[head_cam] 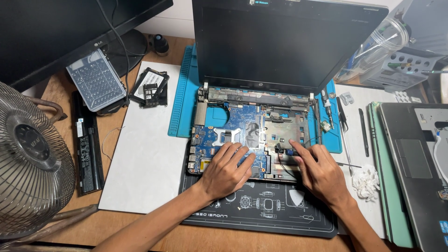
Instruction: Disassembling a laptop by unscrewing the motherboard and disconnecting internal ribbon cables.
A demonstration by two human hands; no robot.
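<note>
1. A wooden bench (pixel 140 228) fills the frame, covered in the middle by a white sheet (pixel 140 158), a blue mat (pixel 184 102) and a black work mat (pixel 261 210). A fan (pixel 32 158) stands at the left edge, a dark monitor (pixel 56 32) in the upper left.
2. An opened laptop (pixel 280 46) sits mid-frame with its screen up and its base stripped, showing the blue circuit board (pixel 233 133).
3. The left hand (pixel 226 170) lies flat on the lower part of the board, fingers spread and loose, grasping nothing.
4. The right hand (pixel 319 172) is just to the right, fingertips pressed down at a small blue part (pixel 289 151) and a black cable (pixel 284 165) on the bare metal frame; whether it pinches either, I cannot tell.
5. That part lies directly under the right fingertips, so the right hand is nearer; the board's long axis runs left to right.
6. A screwdriver (pixel 328 109) and tweezers (pixel 344 135) lie right of the laptop, a second laptop (pixel 415 163) at the far right.
</note>
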